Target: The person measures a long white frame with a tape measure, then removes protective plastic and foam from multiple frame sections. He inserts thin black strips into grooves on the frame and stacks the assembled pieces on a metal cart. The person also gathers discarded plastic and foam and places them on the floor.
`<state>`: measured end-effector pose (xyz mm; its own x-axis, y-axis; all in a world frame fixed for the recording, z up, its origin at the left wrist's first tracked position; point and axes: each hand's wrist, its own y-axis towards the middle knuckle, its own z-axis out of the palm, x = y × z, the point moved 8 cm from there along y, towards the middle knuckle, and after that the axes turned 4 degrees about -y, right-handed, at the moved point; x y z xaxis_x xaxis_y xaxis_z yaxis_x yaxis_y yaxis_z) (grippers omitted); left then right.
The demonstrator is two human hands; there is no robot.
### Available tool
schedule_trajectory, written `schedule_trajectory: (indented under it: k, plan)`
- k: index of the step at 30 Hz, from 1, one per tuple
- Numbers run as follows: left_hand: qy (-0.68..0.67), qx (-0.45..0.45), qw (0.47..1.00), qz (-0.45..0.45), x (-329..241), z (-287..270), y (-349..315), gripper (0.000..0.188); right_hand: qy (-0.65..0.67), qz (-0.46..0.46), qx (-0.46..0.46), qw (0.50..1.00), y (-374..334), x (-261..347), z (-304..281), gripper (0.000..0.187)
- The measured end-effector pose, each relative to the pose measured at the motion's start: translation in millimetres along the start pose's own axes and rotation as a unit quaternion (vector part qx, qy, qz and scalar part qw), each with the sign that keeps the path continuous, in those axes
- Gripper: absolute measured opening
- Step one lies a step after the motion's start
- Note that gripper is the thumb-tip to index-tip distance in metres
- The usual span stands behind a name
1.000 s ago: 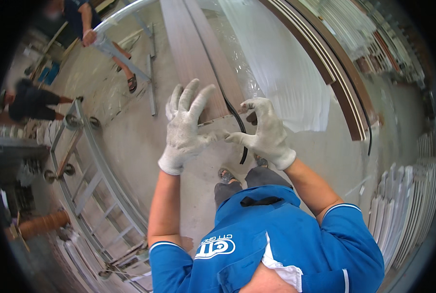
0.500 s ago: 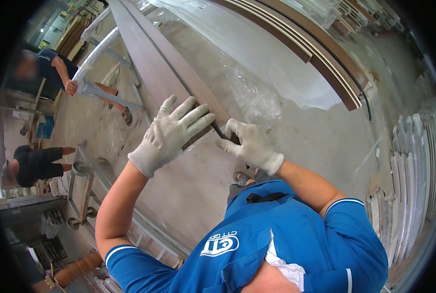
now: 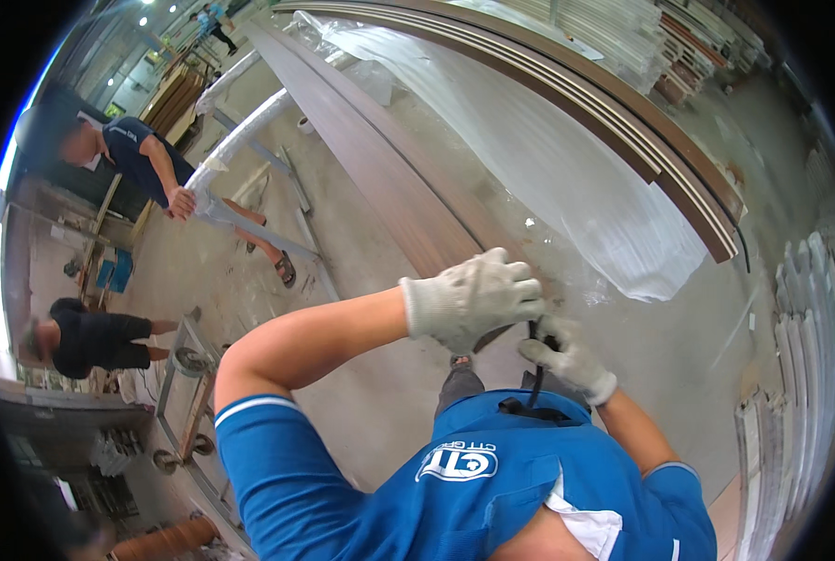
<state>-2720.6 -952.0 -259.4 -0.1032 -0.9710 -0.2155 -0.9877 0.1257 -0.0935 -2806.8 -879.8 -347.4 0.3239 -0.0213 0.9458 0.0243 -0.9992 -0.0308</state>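
A long brown wood-grain profile [image 3: 403, 201] runs from the far left toward me, with a dark lengthwise groove along it. My left hand [image 3: 478, 297], in a pale work glove, lies over its near end, fingers bent down round it. Just to the right, my gloved right hand [image 3: 572, 357] pinches a thin black flexible strip [image 3: 537, 376], which looks like a rubber seal. The strip's loose end hangs toward my waist. My left hand hides where strip and profile meet.
Other brown profiles [image 3: 614, 140] lie at the right beside white plastic film [image 3: 520, 178]. A co-worker [image 3: 142, 154] grips a wrapped frame [image 3: 249, 126] at left; another person [image 3: 100, 337] is farther left. A wheeled cart [image 3: 188, 402] stands at lower left, wrapped lengths [image 3: 796, 355] at far right.
My left hand has gone from flat with spread fingers to bent round the profile's end. Both hands sit lower and farther right, and more strip hangs from the right. The view has shifted.
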Motion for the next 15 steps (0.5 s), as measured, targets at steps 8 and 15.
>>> schedule_trajectory:
  k: [8,15]
  plan:
    - [-0.01,-0.033,0.996,0.081,10,-4,-12,0.074,0.203,0.239,-0.044,0.949,-46,-15,27,0.028]
    - [-0.039,-0.082,0.991,0.098,16,1,-10,0.078,0.422,0.113,-0.28,0.855,-57,-10,33,0.037]
